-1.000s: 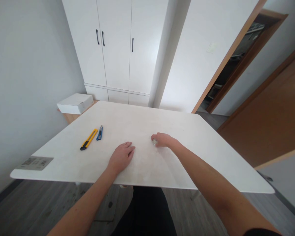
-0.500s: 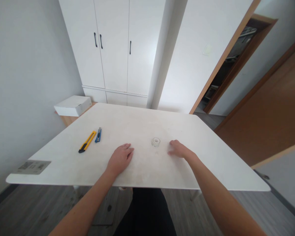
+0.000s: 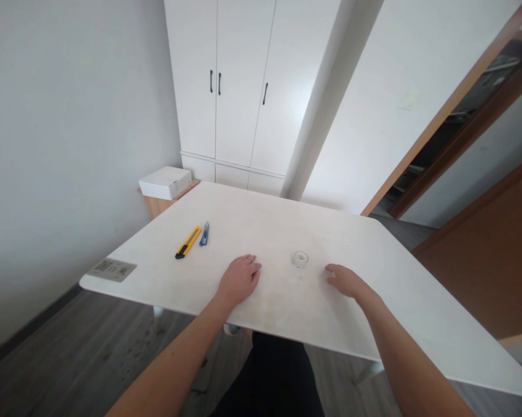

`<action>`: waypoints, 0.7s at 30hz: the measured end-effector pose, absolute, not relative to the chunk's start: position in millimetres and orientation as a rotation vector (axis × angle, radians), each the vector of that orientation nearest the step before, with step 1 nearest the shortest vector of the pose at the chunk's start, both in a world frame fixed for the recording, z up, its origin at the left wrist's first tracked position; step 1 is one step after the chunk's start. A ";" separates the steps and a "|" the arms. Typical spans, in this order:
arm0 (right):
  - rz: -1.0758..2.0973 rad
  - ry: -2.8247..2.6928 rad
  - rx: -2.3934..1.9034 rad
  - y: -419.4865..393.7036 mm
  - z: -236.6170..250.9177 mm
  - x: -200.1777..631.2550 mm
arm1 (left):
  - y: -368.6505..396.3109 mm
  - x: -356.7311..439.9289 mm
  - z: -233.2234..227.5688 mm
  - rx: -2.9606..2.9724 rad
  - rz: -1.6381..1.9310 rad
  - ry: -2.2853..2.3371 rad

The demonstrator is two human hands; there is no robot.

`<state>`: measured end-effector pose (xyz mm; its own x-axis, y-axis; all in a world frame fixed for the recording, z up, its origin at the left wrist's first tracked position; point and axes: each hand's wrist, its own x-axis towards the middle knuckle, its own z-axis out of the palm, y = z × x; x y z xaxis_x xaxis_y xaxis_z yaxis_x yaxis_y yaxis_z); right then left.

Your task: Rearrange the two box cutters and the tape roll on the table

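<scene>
My left hand rests palm down on the white table, fingers stretched out and holding nothing. To its right lies a small roll of clear tape, apart from both hands. My right hand is just right of the tape, thumb and fingers apart and slightly bent, with nothing between them. Further left on the table, a yellow utility knife with a black end lies slantwise beside a smaller blue utility knife. Neither hand touches the knives.
A grey printed label is at the table's left corner. Behind that side, a white box sits on a wooden stand. White cabinets with black handles stand beyond the far edge, and a wooden door is at the right.
The view has swung left and tilted, so everything appears further right. My right hand has shifted slightly away from the tape. My left hand, the tape and both knives stay in place.
</scene>
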<state>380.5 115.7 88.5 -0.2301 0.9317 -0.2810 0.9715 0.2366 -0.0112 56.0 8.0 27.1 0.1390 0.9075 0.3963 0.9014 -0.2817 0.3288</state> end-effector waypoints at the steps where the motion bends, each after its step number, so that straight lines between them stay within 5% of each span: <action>1: -0.241 2.259 1.838 116.4 94.5 375.0 | 8.1 55.9 26.7 2.364 0.839 1.872; 14: -0.189 2.681 1.655 112.1 158.4 204.1 | 6.3 55.6 29.2 2.339 0.823 1.874; 21: -0.187 2.654 1.674 129.2 155.9 205.8 | 7.7 54.9 28.5 2.336 0.815 1.874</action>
<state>205.8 129.2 155.9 -0.4329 0.8993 -0.0618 0.8991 0.4258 -0.1016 54.9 7.7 28.5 0.1337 0.9185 0.3722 0.8986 -0.2707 0.3453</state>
